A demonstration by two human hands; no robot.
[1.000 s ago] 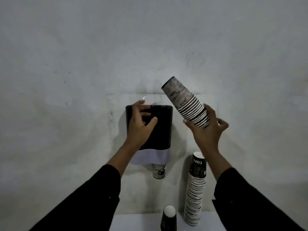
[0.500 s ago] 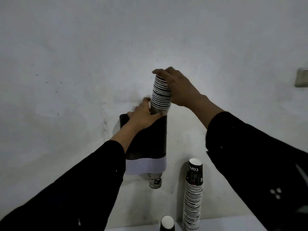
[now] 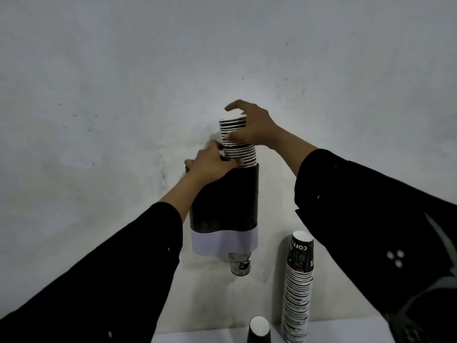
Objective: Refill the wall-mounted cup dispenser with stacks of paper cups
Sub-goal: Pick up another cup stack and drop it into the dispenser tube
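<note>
A black wall-mounted cup dispenser (image 3: 227, 201) with a white lower band hangs on the grey wall. One printed cup (image 3: 241, 264) pokes out of its bottom. A stack of paper cups (image 3: 236, 142) stands in the dispenser's top opening, rims upward, most of it still above the rim. My right hand (image 3: 254, 127) grips the stack's upper part, thumb in front and fingers over the top. My left hand (image 3: 212, 163) rests on the dispenser's top edge, its fingers touching the base of the stack.
A tall stack of cups (image 3: 298, 290) stands on the white table (image 3: 333, 330) to the right of the dispenser. An upside-down dark cup (image 3: 259, 330) sits at the table's near edge. Black sleeves cover both forearms.
One second ago my right hand held the stack tilted beside the dispenser. It has since turned the stack upright into the top opening, and my left hand has moved up to the rim.
</note>
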